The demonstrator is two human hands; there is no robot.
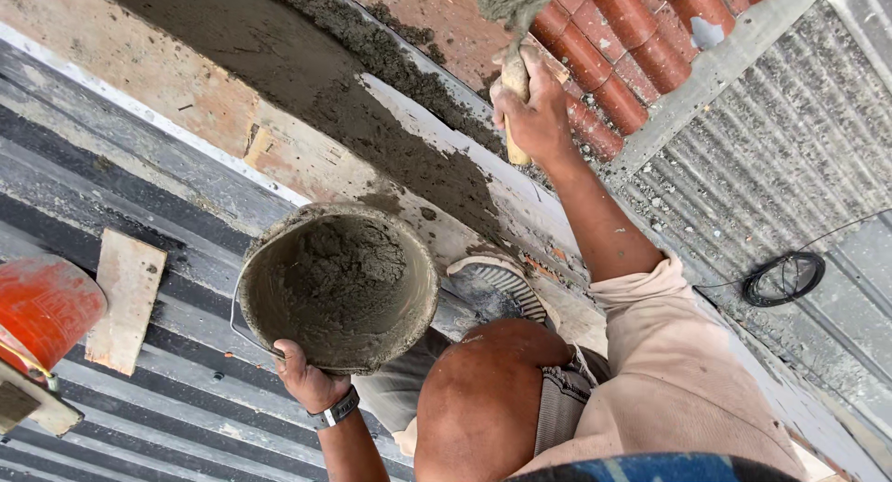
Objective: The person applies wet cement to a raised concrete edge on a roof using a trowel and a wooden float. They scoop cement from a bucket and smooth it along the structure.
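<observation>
My left hand (309, 380) grips the near rim of a round bucket (279, 240) that is caked in grey mortar and holds wet mortar inside. My right hand (531, 110) is raised and closed around the wooden handle of a trowel (514, 82); its blade, loaded with grey mortar, sits at the top edge of the view. The trowel is over a brick wall top (223, 119) spread with a dark band of fresh mortar, next to red roof tiles (632, 64).
Corrugated metal roofing (139, 203) lies below and left, with a wooden board (125, 301) and an orange container (42, 305) on it. A coil of black cable (785, 277) rests on the grey corrugated sheet at right. My knee and shoe (497, 282) are below the bucket.
</observation>
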